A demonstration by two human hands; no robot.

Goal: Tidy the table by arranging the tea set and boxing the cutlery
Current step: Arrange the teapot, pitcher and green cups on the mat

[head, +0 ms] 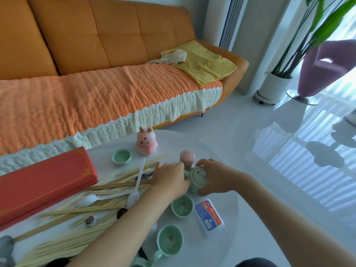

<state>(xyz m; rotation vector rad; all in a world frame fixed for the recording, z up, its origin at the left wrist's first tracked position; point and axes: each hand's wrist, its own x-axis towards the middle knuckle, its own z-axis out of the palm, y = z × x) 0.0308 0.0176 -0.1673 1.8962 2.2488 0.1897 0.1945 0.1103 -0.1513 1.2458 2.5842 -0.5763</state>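
**Both hands on the teapot, in a crowded corner of the table**

The small green teapot (198, 181) stands on the white table (217, 149), towards its far right side, with both hands closed round it. The right hand (213, 176) has its fingers curled over the top and its thumb low on the near side. The left hand (169, 178) has its fingers together and bent against the pot's left side, though their tips are hidden.

The risks come mostly from the crowding. A pink ball-shaped ornament (187, 157) sits just behind the pot and a green cup (182, 206) just in front, so a sideways slide could knock either. Lifting the pot by the top alone could pull the lid loose; I cannot tell whether it sits firmly.

The left forearm lies over the loose chopsticks (86, 205) and a plastic spoon (133, 195). A quick pull back could sweep these toward the near cup (169, 239) or off the edge. The red box (44, 182) lies at the left, well apart from the pot, lid shut.
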